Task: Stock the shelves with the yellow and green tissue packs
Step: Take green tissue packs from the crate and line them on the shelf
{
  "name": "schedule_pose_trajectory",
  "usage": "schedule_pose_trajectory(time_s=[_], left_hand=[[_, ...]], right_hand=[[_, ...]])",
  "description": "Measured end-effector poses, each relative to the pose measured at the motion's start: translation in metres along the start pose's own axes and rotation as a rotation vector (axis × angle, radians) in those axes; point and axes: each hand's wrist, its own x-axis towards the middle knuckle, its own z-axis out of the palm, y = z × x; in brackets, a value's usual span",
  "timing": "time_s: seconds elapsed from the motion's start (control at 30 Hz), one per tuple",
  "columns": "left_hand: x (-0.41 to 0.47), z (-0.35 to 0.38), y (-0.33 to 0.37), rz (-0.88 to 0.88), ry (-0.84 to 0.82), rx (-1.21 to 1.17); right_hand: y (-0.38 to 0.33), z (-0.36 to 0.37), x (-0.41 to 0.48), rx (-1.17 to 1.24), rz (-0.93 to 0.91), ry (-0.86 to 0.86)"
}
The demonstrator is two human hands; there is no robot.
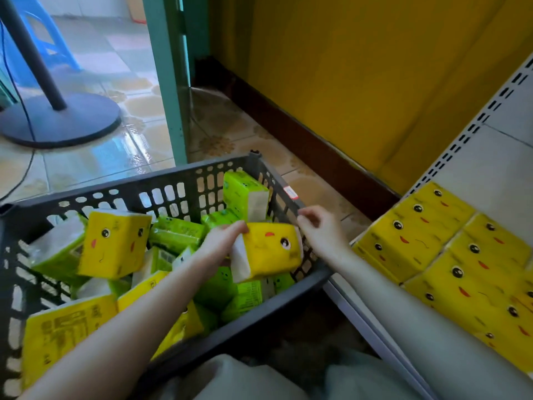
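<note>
Tiled floor runs under a yellow wall with a dark skirting board, and a teal door frame stands at the upper left. Beyond it sits the round base of a stand, with a blue stool behind.

A dark perforated basket rests on the floor, filled with loose yellow and green tissue packs. One green pack leans upright against the far right corner; one yellow pack stands tilted at the left.

The left hand holds a yellow pack with a face print above the basket's right side, its fingers clamped on the pack's top left edge. The right hand is just beside the pack's right end, fingers loosely curled and partly apart; whether they touch the pack cannot be told.

At the right, a white shelf with a slotted upright carries yellow packs laid flat in rows, touching one another.
</note>
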Motion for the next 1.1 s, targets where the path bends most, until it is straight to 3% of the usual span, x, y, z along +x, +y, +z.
schedule_pose_trajectory(time_s=[0.07, 0.2, 0.27, 0.43, 0.57, 0.67, 0.73, 0.83, 1.1], left_hand=[[-0.008, -0.011, 0.013, 0.009, -0.056, -0.139], [-0.021, -0.010, 0.029, 0.053, -0.222, -0.251], [-0.029, -0.003, 0.039, 0.089, -0.288, -0.239], [-0.054, 0.016, 0.071, 0.238, -0.446, 0.244], [-0.068, 0.051, 0.086, 0.261, -0.511, 0.408], [-0.076, 0.078, 0.088, 0.264, -0.519, 0.223], [-0.078, 0.095, 0.086, 0.277, -0.542, 0.074], [-0.087, 0.122, 0.085, 0.379, -0.604, 0.095], [-0.105, 0.200, 0.096, 0.357, -0.652, 0.247]], right_hand=[[-0.005, -0.014, -0.004, 0.101, -0.002, 0.048], [-0.013, -0.030, -0.015, 0.433, 0.268, -0.310], [-0.014, -0.041, -0.019, 0.517, 0.267, -0.332], [-0.015, -0.081, -0.030, 0.437, 0.145, -0.352], [-0.013, -0.104, -0.042, 0.486, 0.094, -0.113], [0.000, -0.122, -0.064, 0.637, 0.147, 0.170], [0.013, -0.129, -0.086, 0.699, 0.215, 0.138], [0.030, -0.133, -0.117, 0.763, 0.236, 0.040], [0.082, -0.182, -0.160, 0.960, 0.231, 0.189]])
